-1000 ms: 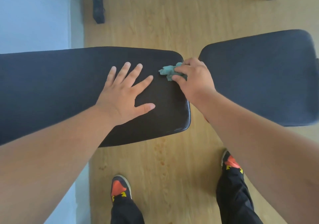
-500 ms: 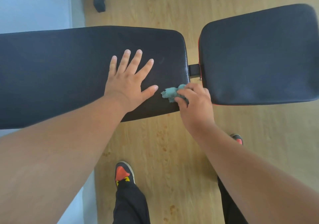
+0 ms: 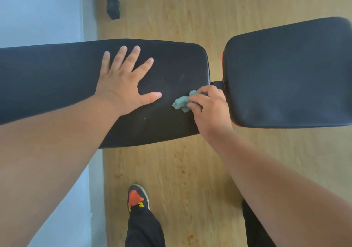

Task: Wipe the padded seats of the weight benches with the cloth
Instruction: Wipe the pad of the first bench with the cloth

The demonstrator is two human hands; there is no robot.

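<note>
Wood-grain flooring (image 3: pixel 190 18) runs under a weight bench whose two black pads lie end to end across the view, with a pale wall or panel at the left edge. Long pad (image 3: pixel 57 79) extends from the left edge to just past centre; its long axis runs left to right. Short pad (image 3: pixel 289 75) lies to the right, separated from the long pad by a narrow gap bridged by a dark bracket (image 3: pixel 217 84).

Left hand (image 3: pixel 122 83) lies flat on the long pad, palm down, fingers straight and spread, holding nothing; it appears to brace the body.

Right hand (image 3: pixel 209 107) works at the right end of the long pad, near its front corner. Its fingers are curled and pinch a bunched teal cloth (image 3: pixel 182 103). The cloth protrudes leftward from the fingertips, toward the left thumb, and touches the pad surface. Cloth and left thumb are near but apart.

Governing relation: unwiped pad surface extends leftward along the long axis, and the braced left hand occupies that path. Small pale specks show on the pad between the two hands. The short pad lies just beside the right hand, on its right, so that hand is the nearer one for it. Judged progress: wiping of the long pad's end is under way.
</note>
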